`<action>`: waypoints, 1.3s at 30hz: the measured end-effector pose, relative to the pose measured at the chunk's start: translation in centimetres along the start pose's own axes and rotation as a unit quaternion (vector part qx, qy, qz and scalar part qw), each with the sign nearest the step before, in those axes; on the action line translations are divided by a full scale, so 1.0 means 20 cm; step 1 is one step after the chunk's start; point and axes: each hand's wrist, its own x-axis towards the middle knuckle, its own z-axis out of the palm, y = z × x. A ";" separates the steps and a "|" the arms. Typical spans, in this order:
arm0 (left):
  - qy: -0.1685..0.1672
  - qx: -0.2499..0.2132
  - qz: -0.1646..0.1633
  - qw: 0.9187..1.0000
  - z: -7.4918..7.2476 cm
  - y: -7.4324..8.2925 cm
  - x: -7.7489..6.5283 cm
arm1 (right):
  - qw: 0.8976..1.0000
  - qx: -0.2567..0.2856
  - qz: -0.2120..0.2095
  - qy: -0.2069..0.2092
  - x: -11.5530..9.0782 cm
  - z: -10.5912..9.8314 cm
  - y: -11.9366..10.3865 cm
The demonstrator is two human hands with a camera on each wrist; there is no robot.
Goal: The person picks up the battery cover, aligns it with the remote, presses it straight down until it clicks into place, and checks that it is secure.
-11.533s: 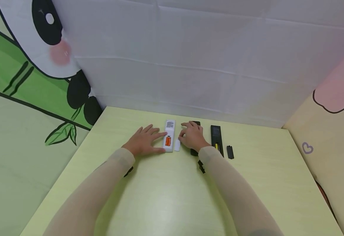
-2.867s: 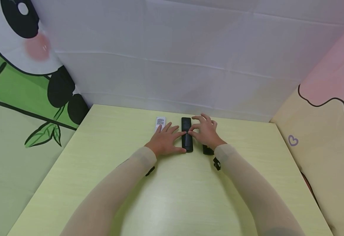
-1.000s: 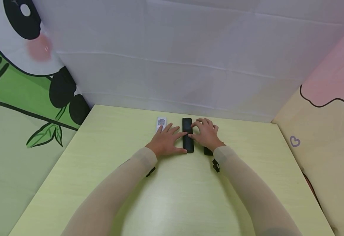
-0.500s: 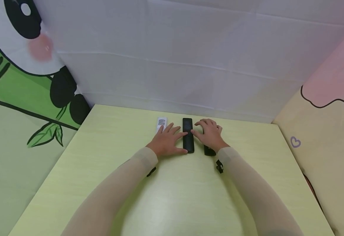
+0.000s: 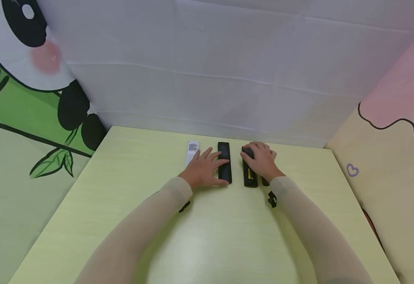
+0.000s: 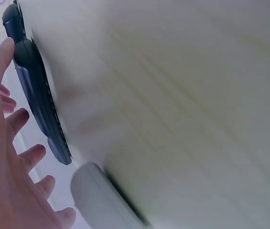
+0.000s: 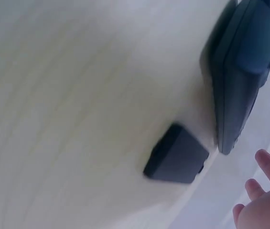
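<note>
My left hand (image 5: 203,169) lies with spread fingers beside a black remote control (image 5: 225,163) in the head view, its thumb and index finger at that remote's left side. In the left wrist view the same remote (image 6: 37,88) shows a smooth, ridged back. My right hand (image 5: 261,161) is over the upper part of a second black remote (image 5: 250,179), thumb near its left edge, fingers loosely bent. A yellow battery (image 5: 249,173) shows in this remote's uncovered compartment. A small black battery cover (image 7: 177,155) lies on the table beside it, partly hidden by my right hand in the head view.
A white remote (image 5: 192,150) lies to the left, its lower part behind my left hand. All of them rest on a pale yellow table (image 5: 207,236). A white cloth backdrop (image 5: 207,71) rises behind the table, with printed panels at either side.
Both hands have left the white remote for the middle black remote since the oldest frame. In the last second my right hand moves right, from the middle remote to the second black one.
</note>
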 end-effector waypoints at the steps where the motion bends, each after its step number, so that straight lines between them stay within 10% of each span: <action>1: -0.001 0.001 0.001 1.000 0.00 0.01 0.00 | 1.000 0.001 0.003 0.001 0.00 -0.01 0.01; 39: -0.012 0.028 0.007 1.000 0.06 0.26 0.23 | 0.997 -0.015 0.060 -0.056 -0.15 -0.10 0.39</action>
